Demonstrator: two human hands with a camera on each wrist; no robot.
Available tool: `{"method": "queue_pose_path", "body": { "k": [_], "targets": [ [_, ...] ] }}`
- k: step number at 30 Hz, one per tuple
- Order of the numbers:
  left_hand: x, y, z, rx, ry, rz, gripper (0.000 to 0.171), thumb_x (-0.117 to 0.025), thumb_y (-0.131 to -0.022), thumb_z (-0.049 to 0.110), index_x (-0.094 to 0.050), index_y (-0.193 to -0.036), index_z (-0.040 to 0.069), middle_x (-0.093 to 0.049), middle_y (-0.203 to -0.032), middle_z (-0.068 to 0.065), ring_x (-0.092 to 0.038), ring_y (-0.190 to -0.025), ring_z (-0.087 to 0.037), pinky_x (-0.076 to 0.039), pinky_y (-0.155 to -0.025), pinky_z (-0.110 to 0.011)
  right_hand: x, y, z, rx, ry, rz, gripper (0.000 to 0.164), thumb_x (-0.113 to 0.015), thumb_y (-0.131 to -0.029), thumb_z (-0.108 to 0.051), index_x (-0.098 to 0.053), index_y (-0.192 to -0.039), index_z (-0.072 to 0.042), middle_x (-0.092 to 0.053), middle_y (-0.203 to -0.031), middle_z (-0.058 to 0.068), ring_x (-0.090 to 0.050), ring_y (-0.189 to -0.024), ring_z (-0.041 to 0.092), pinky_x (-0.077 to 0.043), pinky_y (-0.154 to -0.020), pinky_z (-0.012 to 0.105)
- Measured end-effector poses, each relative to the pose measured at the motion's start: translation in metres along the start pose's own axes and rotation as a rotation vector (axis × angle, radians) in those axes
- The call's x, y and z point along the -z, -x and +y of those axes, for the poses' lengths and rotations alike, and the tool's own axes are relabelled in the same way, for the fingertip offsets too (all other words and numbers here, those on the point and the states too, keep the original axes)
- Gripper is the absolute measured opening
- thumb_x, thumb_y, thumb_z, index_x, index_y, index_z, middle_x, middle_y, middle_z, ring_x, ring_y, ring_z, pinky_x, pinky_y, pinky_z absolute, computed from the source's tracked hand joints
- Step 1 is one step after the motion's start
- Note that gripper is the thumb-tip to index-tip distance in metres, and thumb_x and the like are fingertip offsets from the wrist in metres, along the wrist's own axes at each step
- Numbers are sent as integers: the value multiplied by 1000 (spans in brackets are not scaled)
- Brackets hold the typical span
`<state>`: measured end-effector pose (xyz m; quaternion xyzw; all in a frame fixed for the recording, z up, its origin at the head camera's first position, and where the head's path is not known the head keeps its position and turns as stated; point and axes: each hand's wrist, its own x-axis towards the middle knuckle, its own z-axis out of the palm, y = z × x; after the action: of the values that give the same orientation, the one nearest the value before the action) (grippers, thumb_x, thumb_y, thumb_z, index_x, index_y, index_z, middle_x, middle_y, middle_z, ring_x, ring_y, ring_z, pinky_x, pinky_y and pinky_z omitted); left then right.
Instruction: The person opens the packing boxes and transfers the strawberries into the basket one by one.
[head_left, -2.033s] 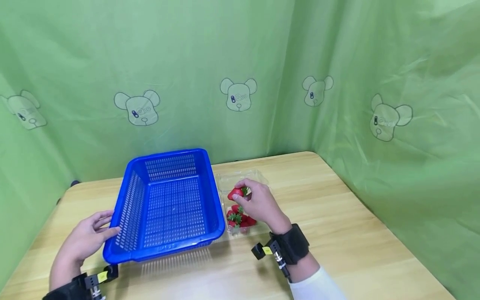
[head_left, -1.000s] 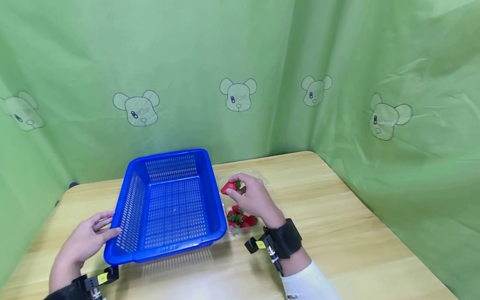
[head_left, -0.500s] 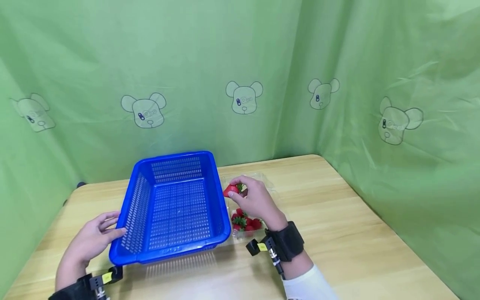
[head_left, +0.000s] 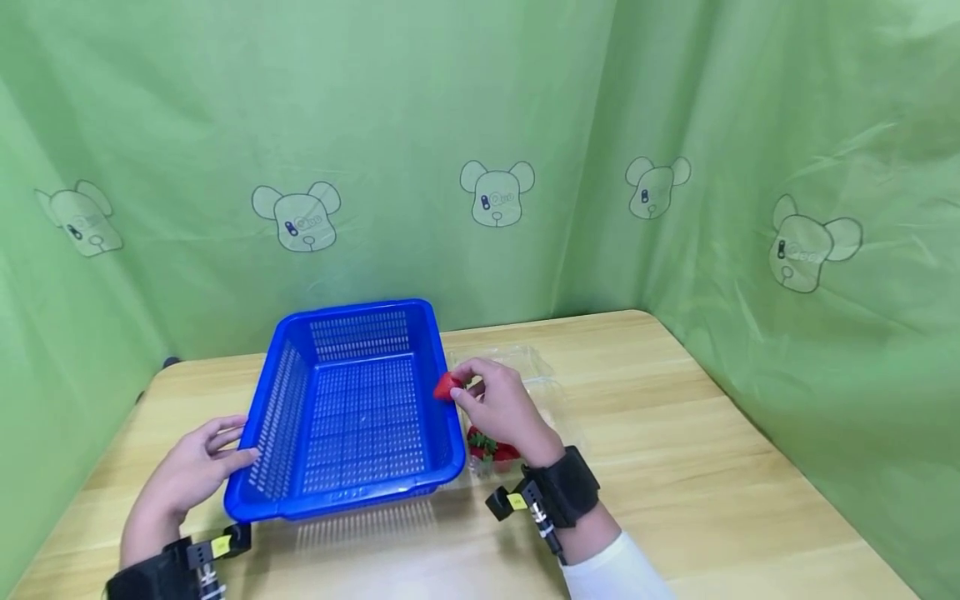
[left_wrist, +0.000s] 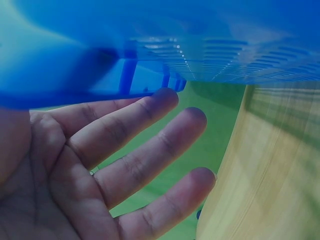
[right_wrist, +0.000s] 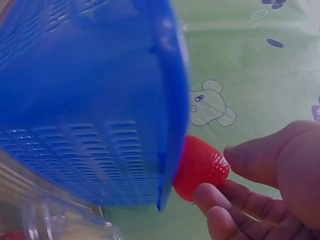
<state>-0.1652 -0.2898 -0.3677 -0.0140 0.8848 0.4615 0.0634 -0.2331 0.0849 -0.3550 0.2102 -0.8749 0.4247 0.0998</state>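
Note:
A deep blue plastic basket [head_left: 348, 497] with slotted walls stands left of centre, its inside bare. At its near left corner my left hand [head_left: 187, 471] grips the rim, thumb over the top and index finger under it. The other fingers [left_wrist: 165, 140] spread out below the rim in the left wrist view. My right hand [head_left: 506, 408] pinches a red strawberry [head_left: 447, 387] between thumb and fingertips. Its tip overlaps the basket's right rim in the head view. Below that hand, more strawberries [head_left: 504, 452] lie in a clear plastic punnet [head_left: 480, 469], partly hidden by the hand.
The punnet's clear lid [head_left: 528, 360] lies folded back behind it. All this is on a light wooden table [head_left: 675, 442]. Green curtains [head_left: 390, 125] with bear-head prints hang behind it and at both sides.
My right hand has carried the strawberry leftward from over the punnet to the basket's right rim. The left hand keeps its grip on the basket. The head view has shifted slightly.

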Motion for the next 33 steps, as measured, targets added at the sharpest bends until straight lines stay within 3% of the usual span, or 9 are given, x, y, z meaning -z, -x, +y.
{"method": "queue_pose_path", "body": {
  "k": [17,33],
  "targets": [
    [0,-1,1,-6,-1,0,64,-59,-94,20,-27,-140,-11,-39,-138,-39,-49,-118,-48,-48,-94,-56,-5,-1,0,32,-3,0,15,-69,-86,-9,-64,-99,-7,-67,-99,9,-65,-71,19,-58,-58,29],
    [0,1,5,13,-7,-3,64,-58,-95,20,-26,-141,-10,-37,-139,-40,-48,-119,-49,-47,-95,-58,-13,-1,2,55,6,14,16,-69,-87,-9,-63,-101,-9,-65,-101,7,-64,-71,12,-59,-61,25]
  ]
}}
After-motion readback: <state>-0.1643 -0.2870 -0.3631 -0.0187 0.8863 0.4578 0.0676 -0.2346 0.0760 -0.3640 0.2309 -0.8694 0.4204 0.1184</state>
